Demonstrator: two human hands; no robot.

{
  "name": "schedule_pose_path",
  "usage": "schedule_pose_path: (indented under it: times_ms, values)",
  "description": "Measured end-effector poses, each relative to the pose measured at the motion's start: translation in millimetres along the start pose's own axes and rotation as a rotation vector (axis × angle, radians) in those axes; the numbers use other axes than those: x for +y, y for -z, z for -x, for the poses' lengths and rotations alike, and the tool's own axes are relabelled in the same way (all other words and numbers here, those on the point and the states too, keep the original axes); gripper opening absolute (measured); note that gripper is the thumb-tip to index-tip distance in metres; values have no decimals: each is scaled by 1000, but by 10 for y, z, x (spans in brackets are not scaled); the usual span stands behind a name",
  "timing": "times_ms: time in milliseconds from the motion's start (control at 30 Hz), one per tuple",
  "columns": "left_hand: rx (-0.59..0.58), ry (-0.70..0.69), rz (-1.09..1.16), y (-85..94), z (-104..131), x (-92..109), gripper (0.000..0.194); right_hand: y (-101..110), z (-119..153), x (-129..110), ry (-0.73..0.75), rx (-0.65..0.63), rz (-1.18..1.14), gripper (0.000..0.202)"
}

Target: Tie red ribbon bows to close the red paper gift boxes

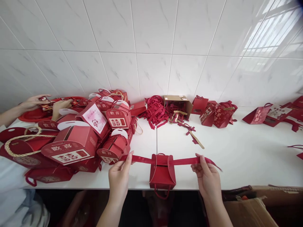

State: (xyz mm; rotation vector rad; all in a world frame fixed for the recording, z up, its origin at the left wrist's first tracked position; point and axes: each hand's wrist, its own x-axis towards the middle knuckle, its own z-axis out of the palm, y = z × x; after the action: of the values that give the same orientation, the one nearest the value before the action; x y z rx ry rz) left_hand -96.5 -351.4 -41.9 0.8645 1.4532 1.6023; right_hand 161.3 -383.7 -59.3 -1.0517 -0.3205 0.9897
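Note:
A small red gift box (163, 176) stands at the front edge of the white table, with thin cord loops at its front and back. A red ribbon (183, 161) runs across its top, stretched out to both sides. My left hand (120, 175) pinches the ribbon's left part between thumb and fingers, beside a pile of boxes. Its right part is pinched in my right hand (206, 171), and the loose tail hangs past the fingers. Both hands are closed, a little away from the box on either side.
Red gift boxes (71, 143) are piled at left. Behind them another person's hands (60, 107) work over a red basin (30, 116). A ribbon heap (156, 110) and an open cardboard box (176, 98) of tags lie at the back. More red boxes (219, 115) stand rightward; a carton (248, 211) sits below.

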Motion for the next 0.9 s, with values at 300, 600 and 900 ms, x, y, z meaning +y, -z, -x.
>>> schedule_pose_path:
  times_ms: [300, 600, 900]
  values:
    - [-3, -347, -52, -138, -37, 493, 22, -274, 109, -278, 395, 38, 431, 32]
    - [-118, -487, 147, -395, -38, 875, 12, -501, 103, -519, 611, -134, 438, 19]
    - [-165, -509, 208, -591, -56, 1130, 16, -764, 127, -632, 664, -302, 369, 14]
